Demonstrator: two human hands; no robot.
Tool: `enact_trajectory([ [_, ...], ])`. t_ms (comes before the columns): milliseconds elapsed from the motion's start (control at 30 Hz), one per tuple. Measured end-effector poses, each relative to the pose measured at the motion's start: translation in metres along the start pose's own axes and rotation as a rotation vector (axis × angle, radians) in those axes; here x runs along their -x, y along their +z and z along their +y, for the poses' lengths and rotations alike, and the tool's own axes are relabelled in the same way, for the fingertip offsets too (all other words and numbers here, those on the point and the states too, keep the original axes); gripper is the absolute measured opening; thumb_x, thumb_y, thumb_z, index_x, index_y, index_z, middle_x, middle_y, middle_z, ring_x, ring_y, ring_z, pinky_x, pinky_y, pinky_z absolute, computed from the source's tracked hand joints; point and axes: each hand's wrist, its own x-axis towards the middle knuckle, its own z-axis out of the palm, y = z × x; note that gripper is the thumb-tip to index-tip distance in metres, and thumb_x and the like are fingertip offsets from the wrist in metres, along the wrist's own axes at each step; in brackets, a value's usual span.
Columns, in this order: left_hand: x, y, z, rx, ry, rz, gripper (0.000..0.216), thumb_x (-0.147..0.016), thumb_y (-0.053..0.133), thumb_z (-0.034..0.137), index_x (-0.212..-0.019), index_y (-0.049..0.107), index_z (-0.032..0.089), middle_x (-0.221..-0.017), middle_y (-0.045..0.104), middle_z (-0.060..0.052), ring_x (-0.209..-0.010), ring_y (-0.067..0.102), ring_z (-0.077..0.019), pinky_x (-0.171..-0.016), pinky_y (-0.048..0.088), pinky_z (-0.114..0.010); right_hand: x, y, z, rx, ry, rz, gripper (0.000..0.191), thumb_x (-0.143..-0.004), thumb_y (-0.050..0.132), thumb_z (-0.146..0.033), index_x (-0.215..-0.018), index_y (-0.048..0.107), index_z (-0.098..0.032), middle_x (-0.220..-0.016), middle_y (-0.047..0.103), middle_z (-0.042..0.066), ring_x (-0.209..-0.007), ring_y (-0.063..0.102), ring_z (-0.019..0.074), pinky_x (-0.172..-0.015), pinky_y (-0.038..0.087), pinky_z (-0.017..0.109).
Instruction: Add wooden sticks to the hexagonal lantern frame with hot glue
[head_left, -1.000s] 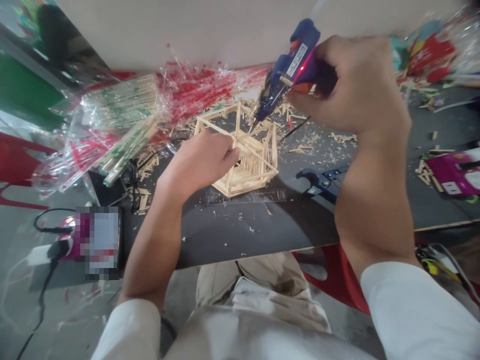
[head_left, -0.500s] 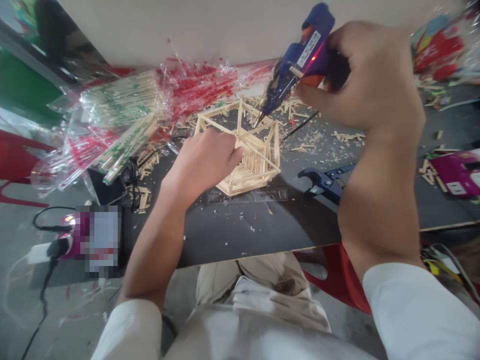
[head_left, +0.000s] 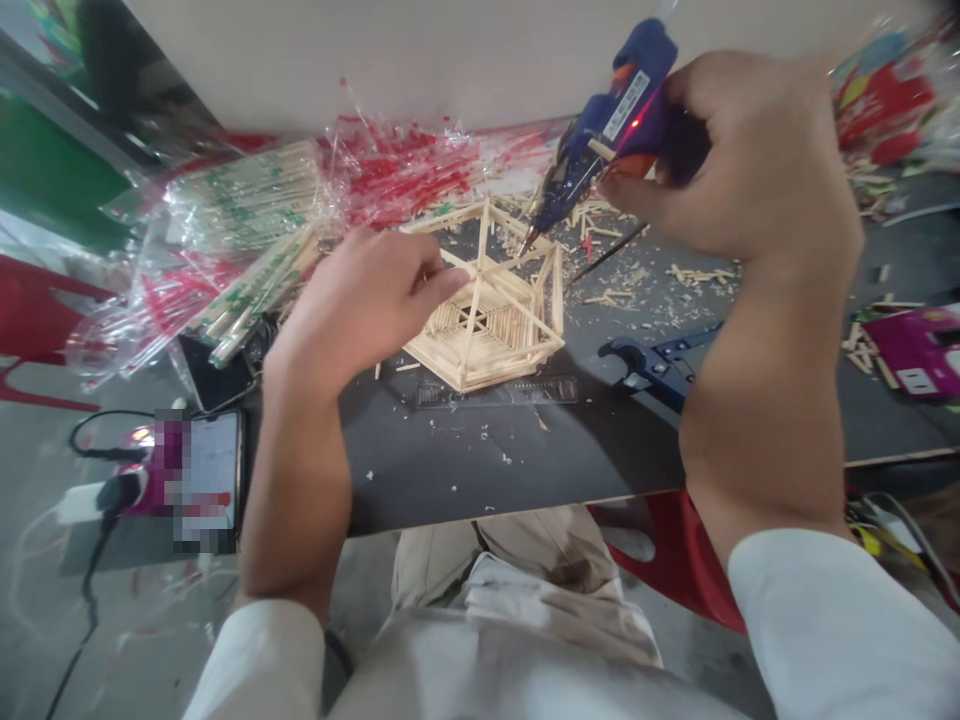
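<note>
A hexagonal frame of thin wooden sticks [head_left: 501, 330] stands on the dark board [head_left: 525, 450]. My left hand [head_left: 360, 300] rests at its left rim, fingers curled and pinched on one of its upper sticks. My right hand [head_left: 750, 160] is wrapped round a blue hot glue gun [head_left: 604, 125] with a red light on. The gun's nozzle points down-left, just above the frame's far right rim.
Clear bags of sticks [head_left: 255, 230] lie at the back left. Stick offcuts litter the board. Blue-handled pliers [head_left: 660, 362] lie right of the frame, a dark ruler [head_left: 495, 392] in front. A phone on a cable [head_left: 199, 480] sits at the left; a purple box [head_left: 919, 350] at the right.
My left hand has slid left and up along the frame, uncovering its centre. The glue gun has risen and shifted right, away from the frame's middle toward its far rim.
</note>
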Motion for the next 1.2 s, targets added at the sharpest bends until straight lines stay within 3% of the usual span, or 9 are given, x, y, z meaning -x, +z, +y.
enact_trajectory([
  [100,0.007,-0.010,-0.010,-0.002,0.013,-0.109,0.036,-0.100,0.057,0.049,-0.115,0.074,0.021,-0.093,0.076,-0.007,-0.090,0.068,-0.0234,-0.088,0.048,-0.036,-0.001,0.002,0.003,-0.009,-0.030,0.020,0.032,-0.084,0.072,-0.056,-0.105,0.064,-0.034,-0.103,0.073,0.006,-0.098,0.071,0.0326,-0.086,0.058,0.050],
  [200,0.012,-0.011,-0.018,-0.025,0.055,-0.245,0.054,-0.093,0.068,0.054,-0.138,0.067,0.025,-0.107,0.078,-0.007,-0.100,0.070,-0.0265,-0.089,0.048,-0.035,-0.001,0.005,0.008,-0.019,-0.048,0.032,0.030,-0.081,0.074,-0.056,-0.100,0.064,-0.035,-0.096,0.072,0.005,-0.089,0.070,0.0310,-0.079,0.058,0.048],
  [367,0.015,-0.005,-0.015,-0.032,0.116,-0.304,0.079,-0.083,0.080,0.049,-0.155,0.054,0.029,-0.128,0.075,-0.007,-0.113,0.070,-0.0287,-0.087,0.048,-0.032,-0.001,0.008,0.014,-0.020,-0.016,0.016,0.033,-0.080,0.073,-0.060,-0.085,0.056,-0.032,-0.082,0.066,0.003,-0.075,0.066,0.0267,-0.068,0.053,0.045],
  [567,0.012,-0.005,-0.004,-0.009,0.167,-0.371,0.076,-0.086,0.076,0.045,-0.155,0.053,0.023,-0.125,0.076,-0.007,-0.103,0.072,-0.0253,-0.082,0.046,-0.030,-0.001,0.006,0.014,-0.062,-0.018,0.005,0.039,-0.078,0.071,-0.063,-0.081,0.049,-0.032,-0.079,0.063,0.003,-0.071,0.061,0.0244,-0.065,0.047,0.043],
  [767,0.009,-0.003,-0.006,-0.014,0.201,-0.364,0.051,-0.091,0.067,0.042,-0.139,0.065,0.023,-0.109,0.080,-0.004,-0.100,0.073,-0.0241,-0.083,0.045,-0.030,0.000,0.008,0.009,-0.091,-0.019,0.057,0.044,-0.080,0.067,-0.072,-0.078,0.051,-0.032,-0.074,0.061,0.002,-0.066,0.059,0.0225,-0.061,0.044,0.042],
  [967,0.010,-0.001,-0.005,0.008,0.197,-0.345,0.064,-0.092,0.066,0.046,-0.152,0.055,0.024,-0.112,0.080,-0.006,-0.101,0.074,-0.0255,-0.086,0.047,-0.031,0.000,0.008,0.012,-0.040,-0.042,0.038,0.037,-0.079,0.070,-0.067,-0.082,0.057,-0.032,-0.077,0.065,0.003,-0.070,0.063,0.0236,-0.064,0.048,0.042],
  [1200,0.009,0.001,-0.005,-0.013,0.185,-0.335,0.058,-0.092,0.064,0.047,-0.145,0.061,0.025,-0.107,0.080,-0.004,-0.103,0.073,-0.0260,-0.087,0.047,-0.031,0.002,0.004,0.009,-0.091,-0.047,0.056,0.030,-0.080,0.071,-0.054,-0.095,0.068,-0.029,-0.087,0.072,0.005,-0.076,0.070,0.0261,-0.070,0.055,0.046],
])
